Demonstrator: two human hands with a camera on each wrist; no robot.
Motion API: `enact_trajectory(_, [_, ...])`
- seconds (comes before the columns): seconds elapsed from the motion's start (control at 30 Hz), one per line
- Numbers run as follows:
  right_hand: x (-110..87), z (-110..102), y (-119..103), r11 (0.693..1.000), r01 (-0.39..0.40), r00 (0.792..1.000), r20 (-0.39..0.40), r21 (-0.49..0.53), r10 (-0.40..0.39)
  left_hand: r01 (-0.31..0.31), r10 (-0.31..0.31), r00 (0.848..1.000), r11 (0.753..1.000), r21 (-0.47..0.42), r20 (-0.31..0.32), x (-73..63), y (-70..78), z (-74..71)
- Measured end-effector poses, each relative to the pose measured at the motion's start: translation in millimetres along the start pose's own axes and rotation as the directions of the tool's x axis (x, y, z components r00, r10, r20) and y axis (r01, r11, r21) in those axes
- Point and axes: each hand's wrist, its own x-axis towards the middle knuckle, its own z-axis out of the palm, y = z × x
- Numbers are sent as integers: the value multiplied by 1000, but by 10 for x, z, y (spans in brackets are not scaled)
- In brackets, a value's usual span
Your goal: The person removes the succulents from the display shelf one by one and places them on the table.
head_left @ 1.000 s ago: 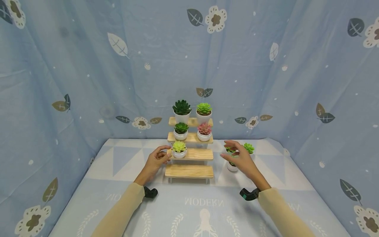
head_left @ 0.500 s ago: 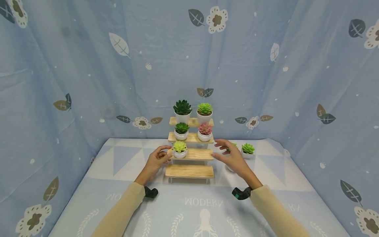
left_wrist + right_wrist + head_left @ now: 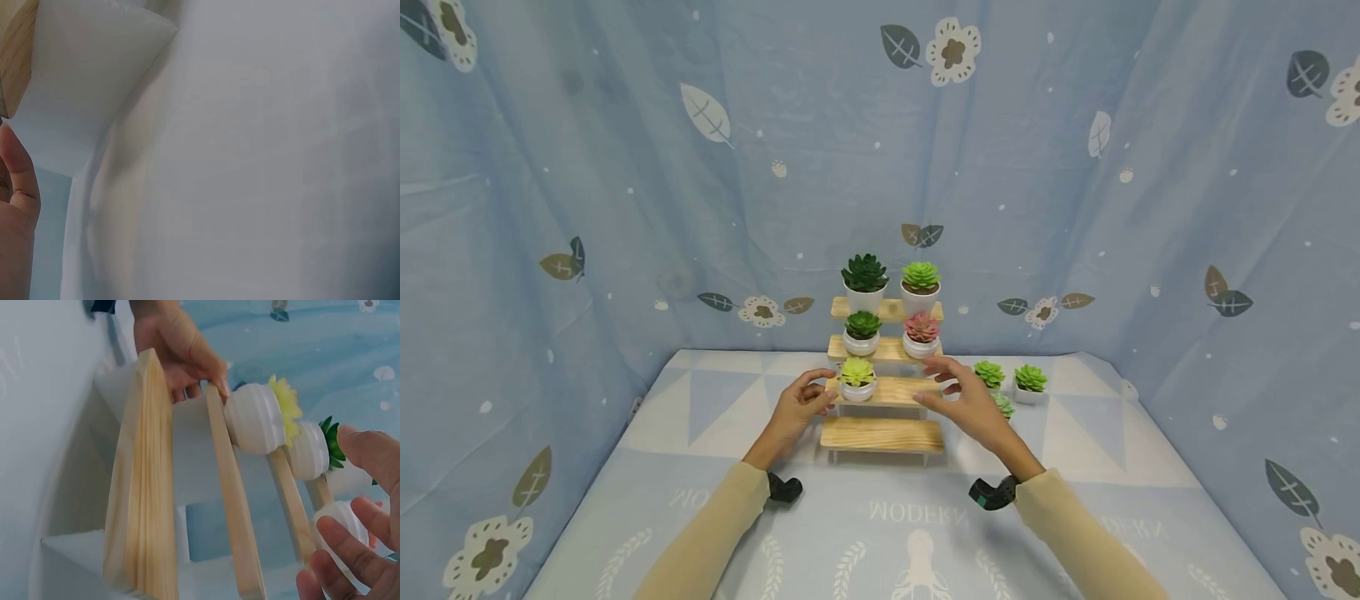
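Observation:
A tiered plant stand point(image 3: 882, 433) with wooden boards stands mid-table. On its third board from the top, at the left, sits a yellow-green succulent point(image 3: 856, 372) in a white pot. My left hand point(image 3: 792, 414) holds the left end of that board, thumb and forefinger at either side of it, next to the pot. In the right wrist view the left hand point(image 3: 178, 344) shows at the board's end. My right hand point(image 3: 964, 406) hovers by the same board's right end, fingers spread, nothing between them. The pink succulent point(image 3: 921, 327) sits just above its fingertips.
Right of the stand, three more green potted succulents stand on the table, one a bright green succulent point(image 3: 1030, 379), one partly hidden behind my right hand. The upper boards carry a dark green succulent point(image 3: 864, 273) and others. A blue curtain point(image 3: 805, 167) hangs behind.
My right hand has moved left, from over the loose succulents on the right to the third board's right end. The left hand has stayed at the board's left end.

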Motion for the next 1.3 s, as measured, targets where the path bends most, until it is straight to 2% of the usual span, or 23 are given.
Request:
enact_trajectory(0.47, [103,197,-89,999,45,998,40,-26,-44,-4,4,1000,1000,1,-11,-11,-24,8])
enact_trajectory(0.67, [154,278,-85,999,34,998,54,-28,-33,-5,5,1000,1000,-11,-11,-15,-31,2])
enact_trajectory(1.0, [225,404,-148,1000,23,999,36,-4,-23,14,-14,1000,1000,-17,-17,-13,-36,10])
enact_trajectory(1.3, [294,516,-178,1000,-8,1000,-6,-28,8,3,-3,1000,1000,-6,-17,-8,-30,10])
